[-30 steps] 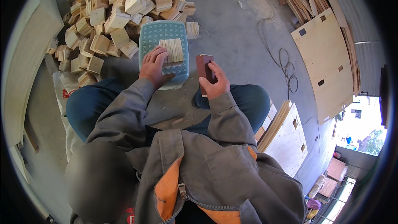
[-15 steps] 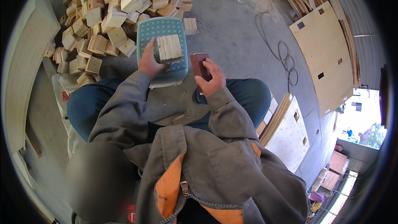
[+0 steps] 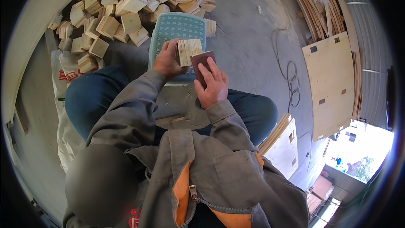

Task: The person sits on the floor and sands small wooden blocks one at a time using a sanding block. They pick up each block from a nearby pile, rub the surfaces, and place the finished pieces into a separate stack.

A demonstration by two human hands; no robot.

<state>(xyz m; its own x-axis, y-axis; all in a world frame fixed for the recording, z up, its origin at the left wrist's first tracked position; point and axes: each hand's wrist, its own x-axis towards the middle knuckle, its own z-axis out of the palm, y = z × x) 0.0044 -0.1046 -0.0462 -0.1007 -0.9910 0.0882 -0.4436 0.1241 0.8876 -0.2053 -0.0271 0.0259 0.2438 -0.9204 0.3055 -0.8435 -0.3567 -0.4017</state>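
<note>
My left hand (image 3: 167,61) is closed around the left side of a stack of square plywood pieces (image 3: 190,50), its layered edges facing up. The stack sits over a light blue-green plastic stool (image 3: 177,23) with a patterned top. In my right hand (image 3: 213,85) is a flat reddish-brown block that looks like a sanding block (image 3: 201,65). Its upper end meets the right side of the stack, with my fingers laid along its face. Whether the stack rests fully on the stool is hidden by my hands.
A large heap of plywood blocks (image 3: 130,22) lies beyond the stool to the left. A white sack (image 3: 63,114) is by my left knee. At right are a looped cable (image 3: 291,78), leaning plywood sheets (image 3: 331,88) and another panel stack (image 3: 280,147).
My left hand has closed on the plywood stack, which is tilted slightly. My right hand has brought the sanding block left against the stack's side. The view has shifted a little.
</note>
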